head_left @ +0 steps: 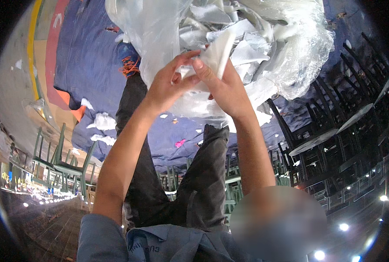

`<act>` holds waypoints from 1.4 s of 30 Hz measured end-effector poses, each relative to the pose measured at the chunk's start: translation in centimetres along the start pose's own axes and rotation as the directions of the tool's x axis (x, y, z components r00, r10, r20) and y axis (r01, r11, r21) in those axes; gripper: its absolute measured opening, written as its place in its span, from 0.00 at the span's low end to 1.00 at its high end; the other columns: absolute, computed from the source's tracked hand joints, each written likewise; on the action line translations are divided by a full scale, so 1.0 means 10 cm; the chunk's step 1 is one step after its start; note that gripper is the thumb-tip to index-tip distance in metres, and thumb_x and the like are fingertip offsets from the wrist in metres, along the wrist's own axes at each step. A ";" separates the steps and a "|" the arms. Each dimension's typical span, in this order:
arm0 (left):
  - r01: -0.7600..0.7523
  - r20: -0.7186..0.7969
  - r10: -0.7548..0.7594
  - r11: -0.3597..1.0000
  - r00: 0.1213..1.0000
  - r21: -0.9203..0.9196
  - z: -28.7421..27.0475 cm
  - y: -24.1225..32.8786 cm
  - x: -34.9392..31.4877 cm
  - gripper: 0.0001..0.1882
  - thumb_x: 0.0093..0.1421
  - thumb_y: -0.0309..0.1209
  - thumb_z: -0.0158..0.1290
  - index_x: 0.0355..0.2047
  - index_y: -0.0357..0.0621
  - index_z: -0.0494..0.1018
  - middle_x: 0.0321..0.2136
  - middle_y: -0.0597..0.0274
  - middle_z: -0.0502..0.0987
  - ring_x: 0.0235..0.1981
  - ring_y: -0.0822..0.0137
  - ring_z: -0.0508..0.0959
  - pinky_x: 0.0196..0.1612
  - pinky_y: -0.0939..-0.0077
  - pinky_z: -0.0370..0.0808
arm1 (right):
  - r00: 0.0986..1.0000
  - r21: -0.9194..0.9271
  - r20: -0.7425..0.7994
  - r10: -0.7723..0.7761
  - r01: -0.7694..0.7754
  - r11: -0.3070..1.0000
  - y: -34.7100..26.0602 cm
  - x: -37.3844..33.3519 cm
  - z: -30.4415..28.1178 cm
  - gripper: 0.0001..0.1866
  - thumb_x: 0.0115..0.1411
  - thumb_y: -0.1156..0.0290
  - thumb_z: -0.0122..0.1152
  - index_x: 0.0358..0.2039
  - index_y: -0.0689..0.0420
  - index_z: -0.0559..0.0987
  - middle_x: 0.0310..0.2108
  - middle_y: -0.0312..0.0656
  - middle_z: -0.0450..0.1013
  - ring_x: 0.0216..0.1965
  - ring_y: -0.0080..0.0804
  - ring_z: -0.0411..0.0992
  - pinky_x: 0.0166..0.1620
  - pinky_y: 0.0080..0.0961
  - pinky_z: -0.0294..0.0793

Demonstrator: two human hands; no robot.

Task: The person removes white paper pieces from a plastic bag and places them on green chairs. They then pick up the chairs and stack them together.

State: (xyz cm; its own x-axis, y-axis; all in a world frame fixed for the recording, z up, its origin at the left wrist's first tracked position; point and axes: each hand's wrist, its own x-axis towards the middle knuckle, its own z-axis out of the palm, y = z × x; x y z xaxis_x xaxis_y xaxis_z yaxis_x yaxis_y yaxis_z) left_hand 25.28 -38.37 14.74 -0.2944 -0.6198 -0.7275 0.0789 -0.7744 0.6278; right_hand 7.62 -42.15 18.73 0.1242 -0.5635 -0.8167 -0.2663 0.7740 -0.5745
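A folded white piece of sheet material [221, 51], whether cloth or thin foam I cannot tell, stands tilted up between my hands. My right hand [223, 89] grips it, the thumb pressed on its near face and the other fingers mostly hidden behind. Curled in from the other side, my left hand [168, 83] has its fingertips and thumb at the piece's left edge. Both hands are just above a large clear plastic bag [301, 65], which lies wide open. Inside it are many crumpled white and grey scraps [249, 48] of similar material.
Dark blue cloth [85, 52] covers the floor, with white bits [103, 121] and a pink scrap [180, 143] on it. Orange laces [129, 66] show beside the bag. Stacked black chairs [334, 118] stand at right, green chairs [65, 161] at left.
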 end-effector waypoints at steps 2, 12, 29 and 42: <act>0.010 0.054 -0.011 1.000 0.998 0.012 -0.12 -0.08 0.03 0.28 0.62 0.37 0.65 0.60 0.44 0.72 0.46 0.65 0.79 0.30 0.80 0.74 0.32 0.84 0.71 | 0.995 0.200 0.064 0.077 -0.089 0.976 0.07 0.05 0.16 0.39 0.66 0.41 0.60 0.58 0.66 0.67 0.47 0.52 0.75 0.46 0.37 0.77 0.40 0.34 0.79; 0.067 -0.274 0.024 0.946 0.961 0.318 -0.71 -0.38 0.03 0.18 0.68 0.38 0.56 0.50 0.35 0.72 0.40 0.54 0.80 0.38 0.67 0.82 0.35 0.74 0.81 | 0.985 0.688 0.032 0.169 -0.144 0.711 0.92 0.47 0.52 0.37 0.71 0.38 0.40 0.64 0.59 0.68 0.59 0.49 0.71 0.55 0.46 0.74 0.53 0.45 0.78; 0.098 -0.490 0.191 0.858 0.850 0.505 -0.23 -0.38 -0.32 0.19 0.74 0.40 0.46 0.52 0.34 0.63 0.40 0.35 0.79 0.44 0.38 0.81 0.46 0.52 0.75 | 0.983 -0.905 -0.011 -0.181 0.067 0.421 1.64 0.75 0.82 0.26 0.55 0.68 0.63 0.56 0.54 0.76 0.57 0.55 0.73 0.50 0.54 0.78 0.53 0.51 0.78; 0.285 -0.517 0.152 0.688 0.842 0.667 -0.72 -0.01 -0.04 0.18 0.65 0.41 0.56 0.42 0.36 0.74 0.38 0.40 0.81 0.40 0.38 0.81 0.44 0.54 0.75 | 0.667 -0.842 -0.311 -0.677 0.138 0.522 0.31 0.08 -0.49 0.18 0.46 0.73 0.72 0.36 0.57 0.73 0.33 0.45 0.72 0.37 0.50 0.72 0.42 0.43 0.72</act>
State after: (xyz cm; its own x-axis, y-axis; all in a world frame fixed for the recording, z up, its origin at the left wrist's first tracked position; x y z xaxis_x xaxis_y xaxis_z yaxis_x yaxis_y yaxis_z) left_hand 32.29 -38.93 12.94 0.2563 -0.7059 -0.6604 -0.6649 -0.6246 0.4096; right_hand 2.25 -41.66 16.57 -0.0338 -0.9897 -0.1389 -0.9264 0.0831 -0.3673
